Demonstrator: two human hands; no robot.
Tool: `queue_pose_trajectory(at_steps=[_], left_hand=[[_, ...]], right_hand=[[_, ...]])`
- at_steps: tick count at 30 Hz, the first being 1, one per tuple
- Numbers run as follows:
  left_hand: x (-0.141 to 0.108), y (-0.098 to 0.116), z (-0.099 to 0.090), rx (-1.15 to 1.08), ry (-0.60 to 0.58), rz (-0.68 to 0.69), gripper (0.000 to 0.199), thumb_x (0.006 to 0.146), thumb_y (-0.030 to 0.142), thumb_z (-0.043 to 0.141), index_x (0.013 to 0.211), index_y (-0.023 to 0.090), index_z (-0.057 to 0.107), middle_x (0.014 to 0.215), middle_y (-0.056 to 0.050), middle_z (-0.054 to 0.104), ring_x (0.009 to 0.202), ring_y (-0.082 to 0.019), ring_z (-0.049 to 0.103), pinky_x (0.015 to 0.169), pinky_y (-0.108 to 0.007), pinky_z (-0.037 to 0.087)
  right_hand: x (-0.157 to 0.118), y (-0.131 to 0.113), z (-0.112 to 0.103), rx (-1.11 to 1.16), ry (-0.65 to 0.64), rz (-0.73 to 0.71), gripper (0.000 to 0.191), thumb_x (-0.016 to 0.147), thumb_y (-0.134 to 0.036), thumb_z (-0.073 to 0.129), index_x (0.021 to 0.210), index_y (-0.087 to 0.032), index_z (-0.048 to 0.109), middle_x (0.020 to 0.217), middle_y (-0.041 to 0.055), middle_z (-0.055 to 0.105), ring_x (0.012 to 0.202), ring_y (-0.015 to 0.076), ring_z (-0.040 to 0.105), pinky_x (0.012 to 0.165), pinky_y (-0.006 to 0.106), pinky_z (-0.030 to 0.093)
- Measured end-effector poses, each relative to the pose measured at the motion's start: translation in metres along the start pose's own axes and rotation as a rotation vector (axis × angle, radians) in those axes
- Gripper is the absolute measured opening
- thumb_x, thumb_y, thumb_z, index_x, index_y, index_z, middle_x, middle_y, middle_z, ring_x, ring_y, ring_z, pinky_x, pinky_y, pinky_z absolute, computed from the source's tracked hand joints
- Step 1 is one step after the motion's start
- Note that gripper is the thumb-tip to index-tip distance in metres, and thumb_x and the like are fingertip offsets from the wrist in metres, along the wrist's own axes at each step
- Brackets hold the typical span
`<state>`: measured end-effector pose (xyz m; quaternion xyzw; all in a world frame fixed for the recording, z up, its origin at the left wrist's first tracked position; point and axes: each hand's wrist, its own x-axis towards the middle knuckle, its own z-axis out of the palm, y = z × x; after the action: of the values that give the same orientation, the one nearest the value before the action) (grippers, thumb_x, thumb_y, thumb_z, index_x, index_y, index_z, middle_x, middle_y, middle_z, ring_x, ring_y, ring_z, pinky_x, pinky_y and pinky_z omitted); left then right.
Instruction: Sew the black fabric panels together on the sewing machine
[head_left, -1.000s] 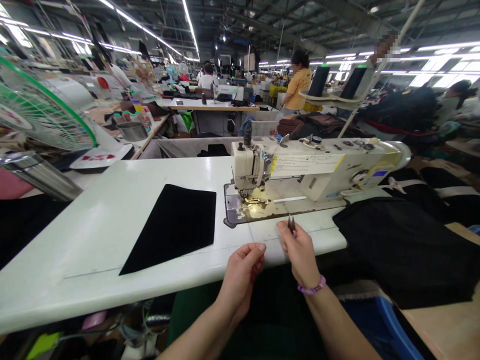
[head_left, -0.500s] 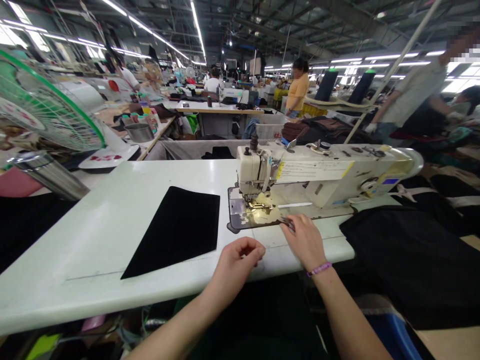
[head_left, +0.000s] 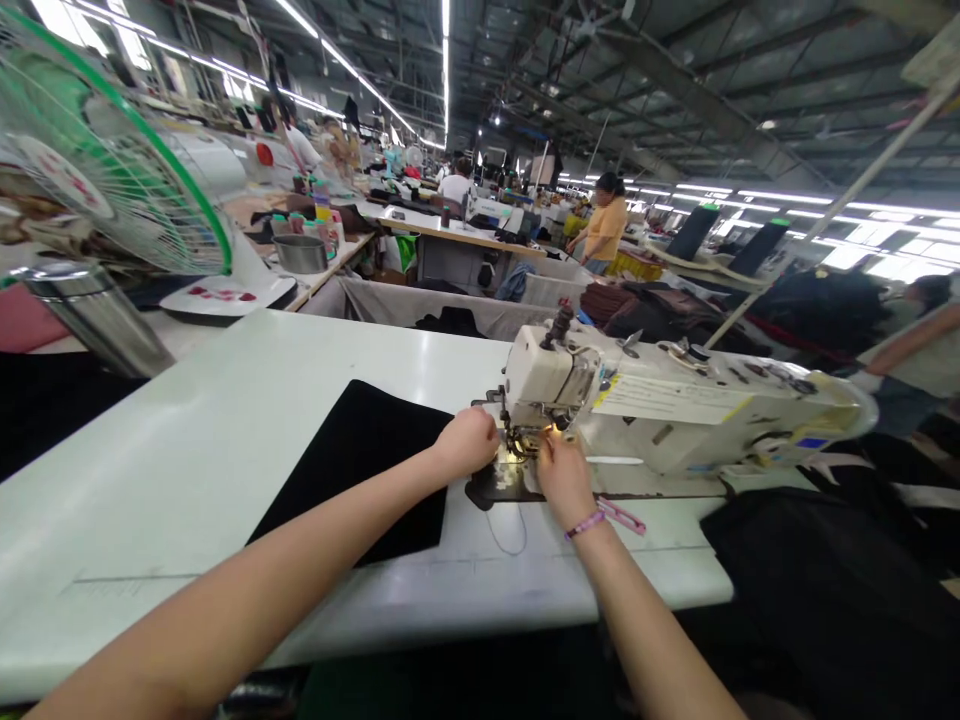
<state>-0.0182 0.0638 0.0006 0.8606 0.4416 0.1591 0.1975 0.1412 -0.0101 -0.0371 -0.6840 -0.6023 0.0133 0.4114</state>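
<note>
Both my hands are at the needle area of a white sewing machine (head_left: 551, 375). My left hand (head_left: 469, 440) is closed just left of the presser foot, its fingertips turned away from view. On the other side, my right hand (head_left: 564, 472) pinches close to the lit needle; whatever is between its fingers is too small to make out. A pair of pink thread snips (head_left: 622, 516) lies beside my right wrist. A loop of thread (head_left: 510, 550) hangs over the table edge of the machine bed. Under my left forearm rests a black fabric piece (head_left: 337, 460), flat on the table.
The pale tabletop (head_left: 210, 420) stretches left. A green-rimmed fan (head_left: 127, 170) and a steel flask (head_left: 94, 315) stand at the left. Black fabric (head_left: 825, 580) is heaped at the right. A person in a yellow top (head_left: 604, 230) stands farther back.
Both hands have moved forward to the needle area. The metal tool at my right fingers has been let go, and pink snips now lie on the table. The view has shifted.
</note>
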Motion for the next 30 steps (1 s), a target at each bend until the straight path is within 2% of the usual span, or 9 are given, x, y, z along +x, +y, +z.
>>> queue_pose_trajectory(at_steps=[3,6,12,22,30], left_hand=[[-0.006,-0.008,0.008,-0.064,0.051,0.045,0.022,0.085,0.012,0.052,0.073,0.016,0.070,0.086,-0.007,0.066,0.086,-0.019,0.063,0.080,-0.027,0.048],[-0.011,-0.013,0.014,-0.120,0.078,0.062,0.021,0.088,0.016,0.051,0.080,0.018,0.069,0.093,-0.006,0.065,0.091,-0.018,0.063,0.081,-0.027,0.048],[-0.009,-0.014,0.019,-0.171,0.090,0.038,0.025,0.091,0.017,0.048,0.075,0.018,0.068,0.092,-0.006,0.063,0.085,-0.019,0.063,0.075,-0.029,0.047],[-0.008,-0.013,0.021,-0.181,0.079,0.027,0.028,0.093,0.020,0.046,0.079,0.017,0.070,0.096,-0.010,0.065,0.090,-0.023,0.062,0.076,-0.032,0.048],[-0.008,-0.013,0.021,-0.194,0.079,0.001,0.029,0.092,0.019,0.047,0.080,0.019,0.073,0.096,-0.008,0.066,0.093,-0.022,0.063,0.079,-0.030,0.048]], right_hand=[[0.005,0.002,0.015,-0.003,-0.017,0.051,0.021,0.087,-0.023,0.050,0.079,-0.020,0.070,0.080,0.0118,0.068,0.084,0.0277,0.063,0.077,0.036,0.045],[0.002,0.006,0.021,-0.003,-0.031,0.113,0.021,0.086,-0.032,0.055,0.075,-0.021,0.069,0.076,0.0099,0.069,0.080,0.0270,0.063,0.072,0.035,0.045],[0.001,0.011,0.018,0.005,-0.048,0.208,0.031,0.083,-0.045,0.056,0.071,-0.020,0.069,0.072,0.0095,0.070,0.072,0.0256,0.063,0.067,0.034,0.044],[0.004,0.002,0.013,0.054,-0.074,0.256,0.035,0.080,-0.050,0.058,0.067,-0.020,0.066,0.069,0.0073,0.070,0.067,0.0233,0.060,0.064,0.033,0.043],[0.004,0.000,0.012,0.080,-0.082,0.276,0.036,0.078,-0.053,0.059,0.064,-0.020,0.066,0.065,0.0057,0.068,0.064,0.0220,0.058,0.060,0.032,0.041]])
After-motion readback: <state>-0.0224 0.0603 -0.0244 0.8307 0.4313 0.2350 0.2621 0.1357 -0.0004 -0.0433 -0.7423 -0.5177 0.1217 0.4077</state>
